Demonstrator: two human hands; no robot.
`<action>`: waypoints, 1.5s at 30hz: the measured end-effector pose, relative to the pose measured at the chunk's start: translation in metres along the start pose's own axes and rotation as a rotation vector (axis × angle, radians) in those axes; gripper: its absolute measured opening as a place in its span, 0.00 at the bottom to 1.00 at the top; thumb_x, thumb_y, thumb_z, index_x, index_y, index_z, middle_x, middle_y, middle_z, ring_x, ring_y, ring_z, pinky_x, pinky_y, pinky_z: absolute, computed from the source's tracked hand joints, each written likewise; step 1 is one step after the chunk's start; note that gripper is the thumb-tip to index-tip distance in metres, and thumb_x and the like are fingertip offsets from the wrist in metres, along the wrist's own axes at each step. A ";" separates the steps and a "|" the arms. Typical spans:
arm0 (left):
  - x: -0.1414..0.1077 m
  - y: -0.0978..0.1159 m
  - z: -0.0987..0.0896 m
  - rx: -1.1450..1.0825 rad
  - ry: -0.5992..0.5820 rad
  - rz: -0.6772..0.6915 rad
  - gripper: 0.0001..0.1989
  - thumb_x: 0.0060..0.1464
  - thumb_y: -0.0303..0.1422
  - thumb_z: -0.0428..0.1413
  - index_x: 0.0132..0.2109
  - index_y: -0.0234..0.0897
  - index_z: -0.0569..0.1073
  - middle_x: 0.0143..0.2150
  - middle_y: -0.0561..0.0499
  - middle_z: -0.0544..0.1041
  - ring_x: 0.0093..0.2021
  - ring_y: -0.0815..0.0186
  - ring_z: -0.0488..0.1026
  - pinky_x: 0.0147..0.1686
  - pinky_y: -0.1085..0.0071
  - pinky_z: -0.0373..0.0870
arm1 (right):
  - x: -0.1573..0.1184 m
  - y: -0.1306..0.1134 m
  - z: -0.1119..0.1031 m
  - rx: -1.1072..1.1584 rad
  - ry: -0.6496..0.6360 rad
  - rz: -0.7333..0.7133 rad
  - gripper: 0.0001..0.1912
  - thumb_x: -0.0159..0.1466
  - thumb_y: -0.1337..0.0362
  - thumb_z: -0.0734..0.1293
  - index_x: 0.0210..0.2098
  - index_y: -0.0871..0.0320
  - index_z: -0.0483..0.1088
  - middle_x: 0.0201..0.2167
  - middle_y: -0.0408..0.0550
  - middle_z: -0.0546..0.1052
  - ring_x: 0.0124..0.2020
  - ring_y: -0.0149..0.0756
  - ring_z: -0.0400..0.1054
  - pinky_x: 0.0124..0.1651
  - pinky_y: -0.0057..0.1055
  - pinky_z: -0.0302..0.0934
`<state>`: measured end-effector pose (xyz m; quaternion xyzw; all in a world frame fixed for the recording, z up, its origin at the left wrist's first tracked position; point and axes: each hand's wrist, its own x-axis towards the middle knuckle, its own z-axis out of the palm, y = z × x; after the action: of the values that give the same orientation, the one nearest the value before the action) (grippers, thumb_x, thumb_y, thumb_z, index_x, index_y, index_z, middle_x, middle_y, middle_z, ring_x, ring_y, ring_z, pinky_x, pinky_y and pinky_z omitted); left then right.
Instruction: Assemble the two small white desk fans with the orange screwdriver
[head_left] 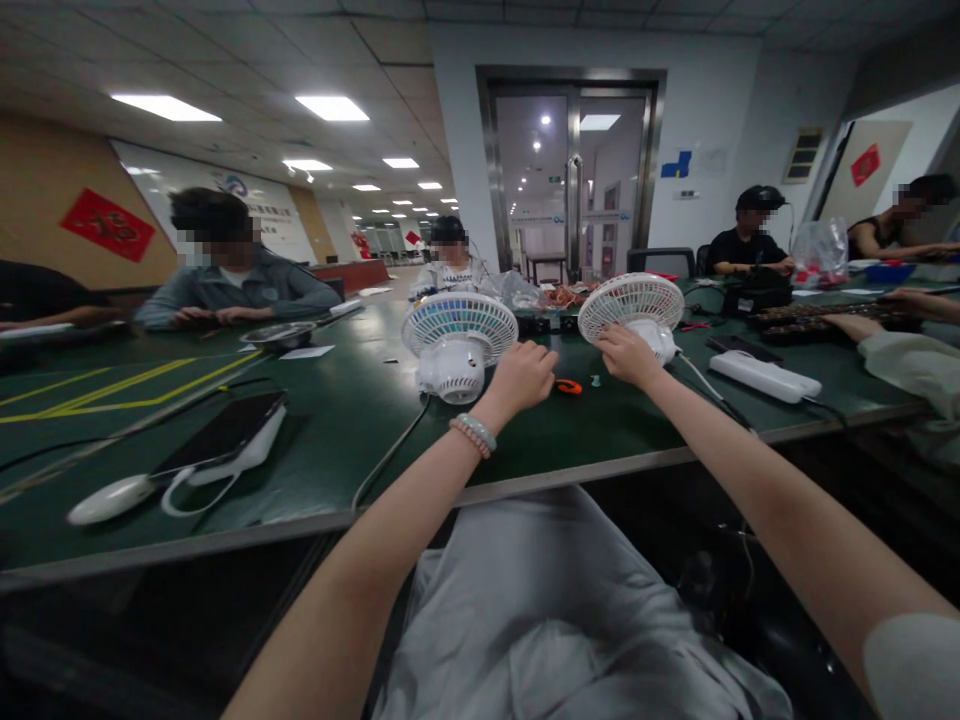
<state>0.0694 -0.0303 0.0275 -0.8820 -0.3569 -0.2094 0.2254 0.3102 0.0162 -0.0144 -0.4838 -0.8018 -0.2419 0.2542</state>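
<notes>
Two small white electric fans face away from me on the green table, their motor housings toward me. Beside the left fan (pixel 459 345), my left hand (pixel 523 378) hovers over the table with its fingers curled together; whatever they may hold is hidden. My right hand (pixel 628 354) is at the right fan (pixel 637 305), fingers bent against the lower left rim of its cage. On the table between my hands lie an orange-and-black object (pixel 568 387) and a small pale blue piece (pixel 596 381).
At the left, a dark phone (pixel 221 430) rests on a white device with a looped strap. A white oblong device (pixel 765 376) lies right, near a black phone (pixel 744 347). Fan cords hang over the table edge (pixel 585 470). A metal bowl (pixel 281 336) stands farther left. Several people sit around.
</notes>
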 end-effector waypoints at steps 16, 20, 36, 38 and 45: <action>0.055 0.042 0.070 -0.023 -0.550 -0.553 0.22 0.50 0.28 0.47 0.53 0.25 0.65 0.55 0.27 0.63 0.55 0.43 0.61 0.50 0.45 0.57 | -0.012 0.018 0.019 -0.031 0.114 0.859 0.43 0.47 0.48 0.66 0.57 0.53 0.46 0.51 0.59 0.53 0.50 0.53 0.52 0.45 0.45 0.51; 0.062 0.044 0.074 -0.114 -0.360 -0.359 0.23 0.50 0.27 0.47 0.54 0.24 0.62 0.56 0.29 0.62 0.60 0.46 0.53 0.57 0.47 0.46 | -0.011 0.013 0.012 -0.007 0.099 0.840 0.40 0.49 0.51 0.65 0.57 0.55 0.46 0.50 0.60 0.55 0.50 0.52 0.52 0.45 0.45 0.52; 0.070 0.052 0.092 -0.313 -0.346 -0.192 0.14 0.47 0.25 0.49 0.42 0.30 0.71 0.45 0.39 0.74 0.47 0.59 0.71 0.47 0.70 0.65 | -0.014 -0.020 -0.013 -0.014 0.040 0.744 0.41 0.49 0.51 0.65 0.57 0.54 0.46 0.48 0.59 0.58 0.47 0.52 0.58 0.42 0.43 0.56; 0.068 0.052 0.091 -0.322 -0.329 -0.188 0.14 0.48 0.25 0.48 0.43 0.30 0.71 0.45 0.39 0.74 0.47 0.59 0.71 0.48 0.69 0.65 | -0.015 -0.022 -0.014 -0.016 0.025 0.735 0.41 0.49 0.51 0.65 0.57 0.54 0.46 0.48 0.59 0.58 0.48 0.53 0.58 0.42 0.43 0.56; 0.063 0.046 0.091 -0.368 -0.277 -0.194 0.16 0.48 0.23 0.49 0.46 0.31 0.69 0.45 0.42 0.74 0.47 0.61 0.70 0.48 0.70 0.64 | -0.016 -0.022 -0.018 -0.027 0.001 0.762 0.44 0.49 0.48 0.65 0.59 0.55 0.44 0.48 0.59 0.59 0.46 0.52 0.60 0.41 0.42 0.57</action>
<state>0.1630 0.0231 -0.0240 -0.8901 -0.4232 -0.1687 -0.0112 0.2999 -0.0147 -0.0147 -0.7504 -0.5611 -0.1408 0.3197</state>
